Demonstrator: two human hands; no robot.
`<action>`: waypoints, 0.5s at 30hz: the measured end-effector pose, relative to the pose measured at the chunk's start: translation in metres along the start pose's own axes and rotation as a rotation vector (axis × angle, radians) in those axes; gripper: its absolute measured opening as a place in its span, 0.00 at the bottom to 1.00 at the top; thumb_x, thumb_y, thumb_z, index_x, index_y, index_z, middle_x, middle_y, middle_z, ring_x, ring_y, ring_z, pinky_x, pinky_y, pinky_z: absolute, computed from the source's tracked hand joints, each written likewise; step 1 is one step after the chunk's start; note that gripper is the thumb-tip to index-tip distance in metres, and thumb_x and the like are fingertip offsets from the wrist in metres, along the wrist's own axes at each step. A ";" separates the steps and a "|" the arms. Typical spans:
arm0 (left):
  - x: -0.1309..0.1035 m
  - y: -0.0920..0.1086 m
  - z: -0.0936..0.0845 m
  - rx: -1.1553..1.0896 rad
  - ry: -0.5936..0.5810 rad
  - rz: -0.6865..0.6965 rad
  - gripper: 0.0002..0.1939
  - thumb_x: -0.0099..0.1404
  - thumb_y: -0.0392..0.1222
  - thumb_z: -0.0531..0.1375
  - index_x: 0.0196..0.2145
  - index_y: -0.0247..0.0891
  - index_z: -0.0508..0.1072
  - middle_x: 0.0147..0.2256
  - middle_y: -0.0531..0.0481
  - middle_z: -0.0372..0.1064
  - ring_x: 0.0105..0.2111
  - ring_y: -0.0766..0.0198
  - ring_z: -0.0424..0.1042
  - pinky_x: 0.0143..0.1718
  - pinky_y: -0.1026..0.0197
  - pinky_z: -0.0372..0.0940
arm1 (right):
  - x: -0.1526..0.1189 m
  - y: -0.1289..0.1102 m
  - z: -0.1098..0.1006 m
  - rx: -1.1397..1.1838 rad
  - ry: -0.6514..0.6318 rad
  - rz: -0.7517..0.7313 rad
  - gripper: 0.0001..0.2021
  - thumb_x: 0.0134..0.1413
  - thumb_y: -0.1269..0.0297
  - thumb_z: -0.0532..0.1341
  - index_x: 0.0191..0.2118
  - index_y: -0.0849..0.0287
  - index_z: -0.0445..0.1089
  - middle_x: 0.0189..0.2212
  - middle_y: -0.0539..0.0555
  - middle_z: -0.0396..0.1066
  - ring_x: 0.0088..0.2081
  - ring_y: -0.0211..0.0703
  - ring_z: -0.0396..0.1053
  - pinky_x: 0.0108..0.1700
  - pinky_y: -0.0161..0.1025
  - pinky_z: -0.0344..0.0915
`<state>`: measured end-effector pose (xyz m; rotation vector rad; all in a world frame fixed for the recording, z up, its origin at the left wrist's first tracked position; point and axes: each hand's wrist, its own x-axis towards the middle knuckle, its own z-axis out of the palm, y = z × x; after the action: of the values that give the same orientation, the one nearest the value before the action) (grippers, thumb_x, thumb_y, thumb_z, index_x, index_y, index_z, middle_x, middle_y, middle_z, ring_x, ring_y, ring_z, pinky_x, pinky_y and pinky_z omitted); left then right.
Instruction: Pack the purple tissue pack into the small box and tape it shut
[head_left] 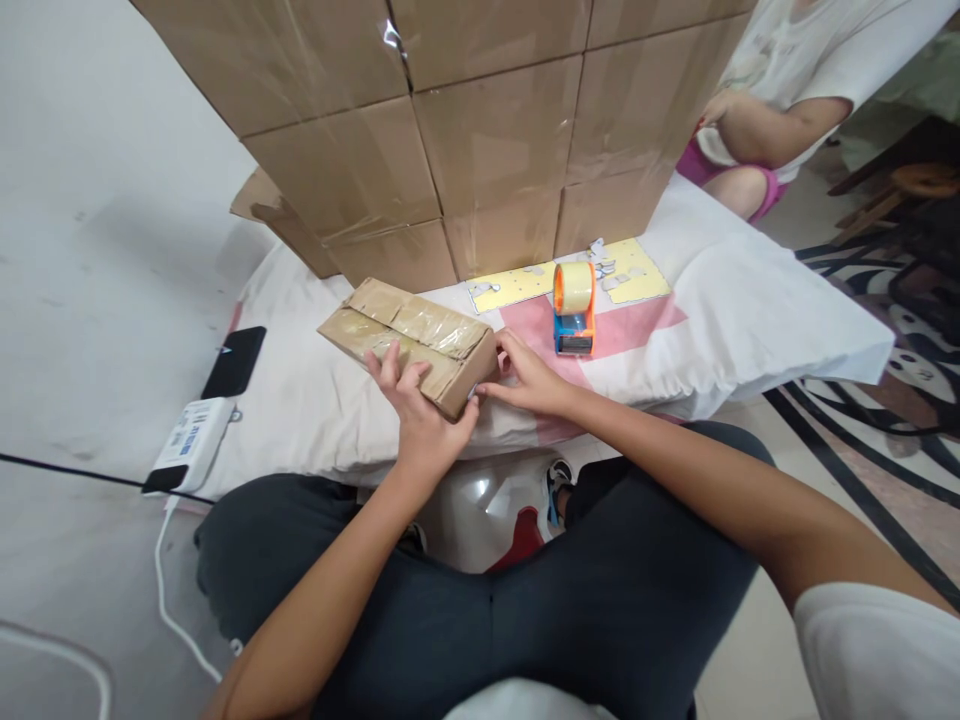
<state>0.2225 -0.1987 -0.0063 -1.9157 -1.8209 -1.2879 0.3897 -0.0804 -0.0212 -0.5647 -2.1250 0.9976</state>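
A small brown cardboard box (409,340) lies tilted on the cloth-covered surface in front of me, with shiny clear tape along its top seam. My left hand (412,405) grips its near side, fingers on the top and thumb by the near right corner. At the box's right end is my right hand (525,380), its fingers and thumb pressed on the end face. To the right of that hand stands an orange and blue tape dispenser (574,310) carrying a roll of yellowish tape.
Stacked, taped cartons (495,150) rise behind the box. At the left lie a black phone (235,362) and a white power strip (193,440) with cables. Another person (780,120) sits beyond the stack at the right. The surface's right corner (877,350) juts out over the floor.
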 end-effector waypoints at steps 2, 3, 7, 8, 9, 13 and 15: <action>0.000 0.000 0.000 -0.002 0.005 0.001 0.37 0.56 0.45 0.69 0.55 0.47 0.50 0.68 0.32 0.39 0.73 0.37 0.27 0.68 0.25 0.35 | -0.001 0.000 0.001 -0.002 0.007 0.010 0.23 0.52 0.52 0.70 0.47 0.56 0.61 0.45 0.57 0.64 0.45 0.50 0.65 0.44 0.46 0.66; 0.000 0.001 0.000 0.000 0.010 0.002 0.37 0.57 0.44 0.69 0.55 0.47 0.50 0.68 0.32 0.38 0.73 0.38 0.26 0.68 0.26 0.36 | -0.001 0.000 0.003 -0.002 0.023 0.013 0.24 0.52 0.52 0.70 0.48 0.57 0.61 0.46 0.59 0.65 0.46 0.51 0.65 0.46 0.48 0.67; 0.000 0.000 -0.001 0.017 0.000 -0.013 0.36 0.59 0.42 0.69 0.56 0.46 0.51 0.72 0.31 0.25 0.73 0.37 0.22 0.68 0.25 0.34 | -0.003 0.001 0.011 0.047 0.025 0.026 0.30 0.55 0.55 0.67 0.59 0.59 0.58 0.56 0.65 0.65 0.56 0.57 0.66 0.56 0.54 0.65; 0.000 0.000 -0.001 0.018 -0.011 -0.018 0.36 0.59 0.42 0.69 0.56 0.46 0.51 0.72 0.31 0.21 0.73 0.37 0.21 0.68 0.24 0.33 | -0.004 0.001 0.013 0.067 0.008 0.037 0.31 0.56 0.55 0.66 0.61 0.59 0.57 0.57 0.66 0.66 0.57 0.58 0.66 0.57 0.54 0.65; -0.001 0.000 -0.001 0.013 -0.020 -0.017 0.36 0.59 0.42 0.69 0.56 0.46 0.51 0.72 0.31 0.20 0.73 0.36 0.20 0.67 0.23 0.33 | -0.004 0.001 0.015 0.088 -0.001 0.051 0.31 0.57 0.55 0.66 0.62 0.59 0.57 0.57 0.65 0.67 0.56 0.57 0.67 0.57 0.53 0.66; 0.002 0.008 -0.005 -0.030 0.010 0.026 0.36 0.59 0.38 0.69 0.57 0.47 0.51 0.72 0.32 0.24 0.73 0.40 0.19 0.68 0.23 0.34 | -0.006 -0.007 0.007 0.123 0.067 0.041 0.31 0.55 0.56 0.69 0.61 0.58 0.60 0.55 0.63 0.70 0.55 0.56 0.70 0.56 0.51 0.68; 0.014 0.021 -0.007 -0.035 0.052 0.082 0.36 0.59 0.36 0.69 0.56 0.49 0.52 0.73 0.35 0.27 0.73 0.42 0.20 0.68 0.23 0.34 | -0.005 -0.018 -0.009 0.098 0.136 -0.019 0.32 0.54 0.55 0.70 0.61 0.57 0.61 0.56 0.62 0.70 0.56 0.55 0.70 0.58 0.51 0.67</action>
<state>0.2364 -0.1983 0.0164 -1.9348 -1.6878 -1.3378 0.3982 -0.0902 -0.0056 -0.5472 -1.9475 1.0178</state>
